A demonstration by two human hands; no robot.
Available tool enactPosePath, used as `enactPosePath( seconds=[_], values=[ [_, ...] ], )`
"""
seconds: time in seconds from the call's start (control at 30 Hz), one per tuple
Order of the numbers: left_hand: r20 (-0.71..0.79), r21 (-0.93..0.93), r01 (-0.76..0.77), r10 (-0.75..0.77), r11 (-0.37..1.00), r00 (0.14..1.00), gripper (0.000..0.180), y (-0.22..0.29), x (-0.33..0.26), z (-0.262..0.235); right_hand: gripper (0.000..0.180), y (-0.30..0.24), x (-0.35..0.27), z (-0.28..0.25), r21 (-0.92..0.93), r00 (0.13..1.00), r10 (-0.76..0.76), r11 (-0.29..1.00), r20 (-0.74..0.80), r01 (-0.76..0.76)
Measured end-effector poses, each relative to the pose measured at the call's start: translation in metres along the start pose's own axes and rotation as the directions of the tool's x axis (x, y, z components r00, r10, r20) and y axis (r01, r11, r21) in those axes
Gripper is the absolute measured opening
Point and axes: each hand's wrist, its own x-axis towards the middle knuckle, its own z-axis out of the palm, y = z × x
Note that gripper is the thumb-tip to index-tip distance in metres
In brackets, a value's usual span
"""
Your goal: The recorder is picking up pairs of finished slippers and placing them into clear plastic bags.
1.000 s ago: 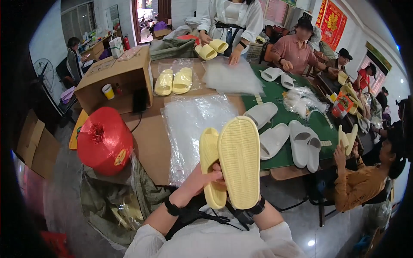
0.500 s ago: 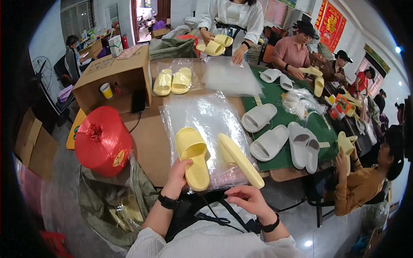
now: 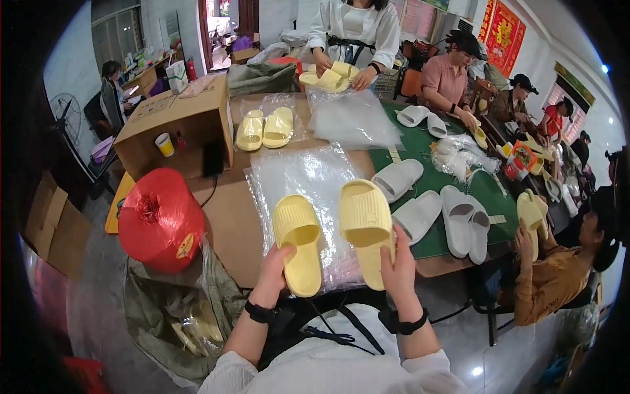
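A pale yellow slide sandal is in my left hand, thumb on its footbed and toe strap facing away from me. The matching yellow slide sandal stands slightly tilted in my right hand, which grips its outer side near the heel. Both are held side by side, soles down, above a stack of clear plastic bags on the table. Fingers under each sandal are hidden.
Grey slide sandals lie on a green mat to the right. At left are a cardboard box, a red roll of plastic twine and a green sack. Bagged yellow sandals lie beyond; co-workers handle sandals across and to the right.
My right hand has moved up and taken hold of the right sandal, turning it from its side to strap-up. My left hand keeps its sandal. The co-worker opposite has lowered yellow sandals onto bags.
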Motion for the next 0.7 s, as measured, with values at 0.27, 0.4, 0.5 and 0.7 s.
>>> enactPosePath(
  seconds=[0.27, 0.4, 0.5, 0.7],
  values=[
    [-0.051, 0.030, -0.009, 0.011, 1.000, 0.999, 0.043, 0.007, -0.006, 0.031, 0.057, 0.019, 0.010, 0.056, 0.016, 0.993, 0.051, 0.998, 0.104, -0.052],
    [-0.064, 0.278, -0.045, 0.066, 0.959, 0.996, 0.047, -0.009, 0.000, 0.023, 0.051, -0.002, 0.007, 0.058, -0.491, 0.963, -0.269, 0.838, 0.011, 0.240],
    [-0.039, 0.377, -0.071, 0.092, 0.924, 0.995, 0.055, -0.020, 0.007, 0.007, 0.047, -0.005, 0.016, 0.067, -0.291, 0.957, -0.179, 0.925, 0.229, 0.243],
    [0.132, 0.622, -0.190, 0.137, 0.760, 0.982, 0.058, -0.015, 0.016, -0.001, 0.051, 0.013, 0.040, 0.116, -0.319, 0.940, -0.191, 0.906, 0.282, 0.279]
  ],
)
